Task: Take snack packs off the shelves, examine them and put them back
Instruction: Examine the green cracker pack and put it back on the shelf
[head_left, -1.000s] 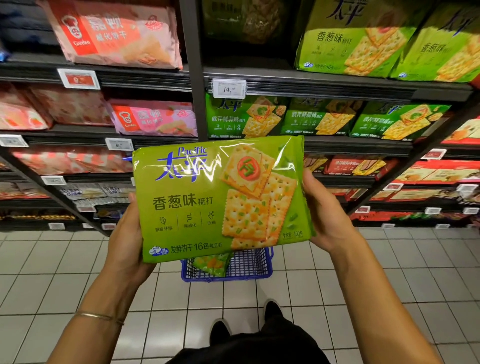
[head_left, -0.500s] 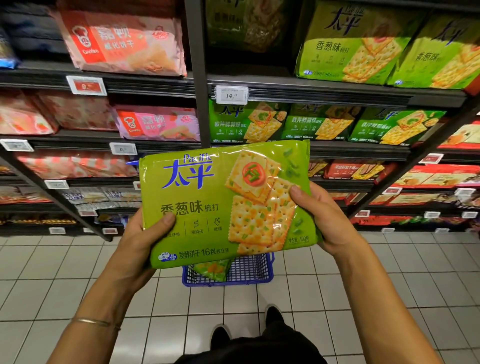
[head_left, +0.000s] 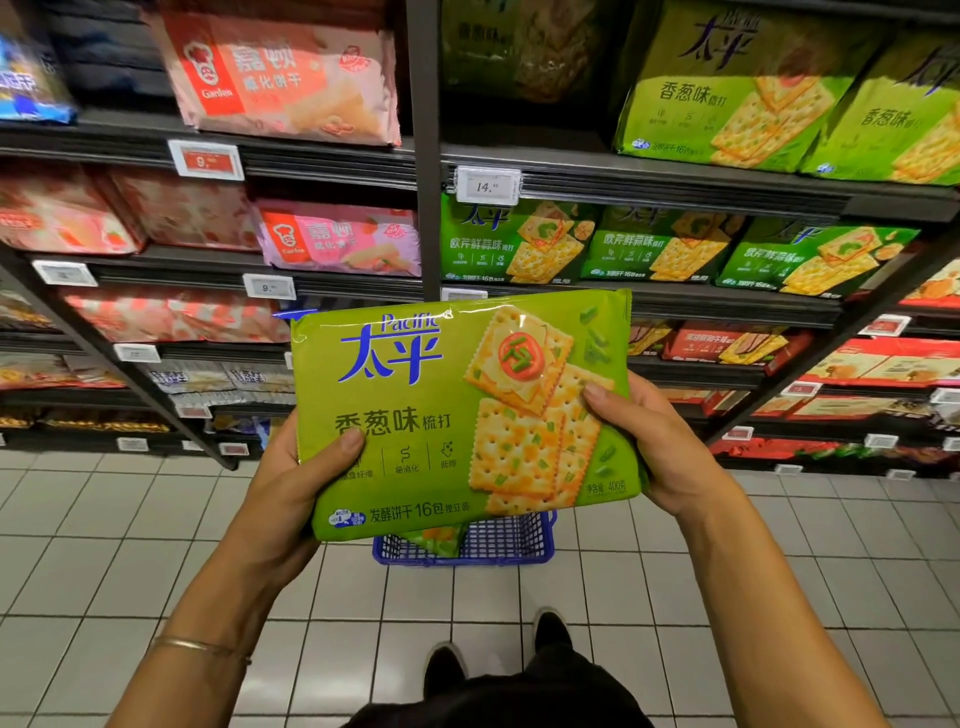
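A green cracker pack, held face-up in front of the shelves and above a blue basket. Left hand and right hand each grip one end, thumbs on the front, fingers curled behind.

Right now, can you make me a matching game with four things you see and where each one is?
Things:
1. green cracker pack
2. blue basket
3. price tag reading 14
4. pink pack

Places:
A. on the tiled floor
B. on the front edge of a shelf
C. held between the left hand and the right hand
D. lying on the left-side shelves

Pairs: 1-C, 2-A, 3-B, 4-D.
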